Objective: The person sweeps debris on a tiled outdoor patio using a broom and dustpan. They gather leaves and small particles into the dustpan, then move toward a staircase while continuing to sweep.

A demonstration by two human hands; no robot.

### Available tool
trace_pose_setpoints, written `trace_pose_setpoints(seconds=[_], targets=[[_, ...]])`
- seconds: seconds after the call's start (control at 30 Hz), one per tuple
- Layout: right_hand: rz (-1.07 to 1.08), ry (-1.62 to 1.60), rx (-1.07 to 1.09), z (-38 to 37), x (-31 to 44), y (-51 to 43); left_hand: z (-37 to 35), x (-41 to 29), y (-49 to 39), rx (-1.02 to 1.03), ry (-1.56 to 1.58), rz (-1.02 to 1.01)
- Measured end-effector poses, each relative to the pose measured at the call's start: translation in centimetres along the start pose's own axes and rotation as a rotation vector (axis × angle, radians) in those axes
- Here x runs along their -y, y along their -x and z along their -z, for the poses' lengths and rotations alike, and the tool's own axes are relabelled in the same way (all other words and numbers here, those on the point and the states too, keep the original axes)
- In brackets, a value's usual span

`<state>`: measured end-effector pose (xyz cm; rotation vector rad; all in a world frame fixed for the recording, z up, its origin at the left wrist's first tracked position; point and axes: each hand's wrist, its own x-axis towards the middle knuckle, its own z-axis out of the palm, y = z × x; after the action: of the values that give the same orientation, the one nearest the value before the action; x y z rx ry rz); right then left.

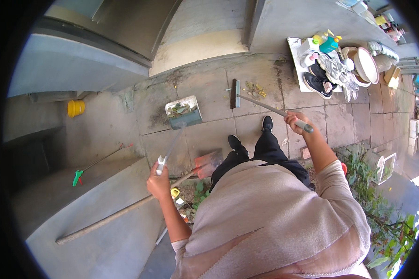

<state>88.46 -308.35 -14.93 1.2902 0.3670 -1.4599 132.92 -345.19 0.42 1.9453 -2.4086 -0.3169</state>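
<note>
My right hand (pixel 298 122) grips the grey handle of a broom (pixel 237 93), whose head with dark bristles rests on the paving. Right beside the bristle head, on the handle's side, lies a patch of yellow and brown leaf debris (pixel 256 90). In my left hand (pixel 159 183) is the upright handle of a long-handled dustpan (pixel 186 117). Its pan sits on the slabs to the left of the broom, with dry leaves and dirt (pixel 181 108) inside. A gap of bare paving separates pan and broom.
A shovel (pixel 209 164) with a long wooden handle leans at left, near a green-handled reacher tool (pixel 77 178) and a yellow bucket (pixel 76 108). Shoes (pixel 317 84), bottles and basins (pixel 366 65) crowd the upper right. Plants (pixel 363 174) grow behind me at right.
</note>
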Motion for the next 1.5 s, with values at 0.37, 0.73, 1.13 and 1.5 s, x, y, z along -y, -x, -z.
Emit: trace_pose_setpoints(seconds=[0.37,0.73,1.13,1.5], targets=[[-0.090,0.143,0.067,-2.6,1.5,8.8,-5.4,-6.3,2.7,0.164,-0.080,-0.126],[-0.197,0.062,0.063,-4.0,1.8,-6.1,-6.2,-12.8,7.3,0.303,-0.102,-0.098],[-0.069,0.265,-0.026,-5.0,-1.0,5.5,-9.7,-13.4,8.6,0.360,-0.037,-0.184],[-0.130,-0.069,0.169,0.0,2.7,2.2,-12.3,-18.7,5.9,0.441,-0.119,-0.385]])
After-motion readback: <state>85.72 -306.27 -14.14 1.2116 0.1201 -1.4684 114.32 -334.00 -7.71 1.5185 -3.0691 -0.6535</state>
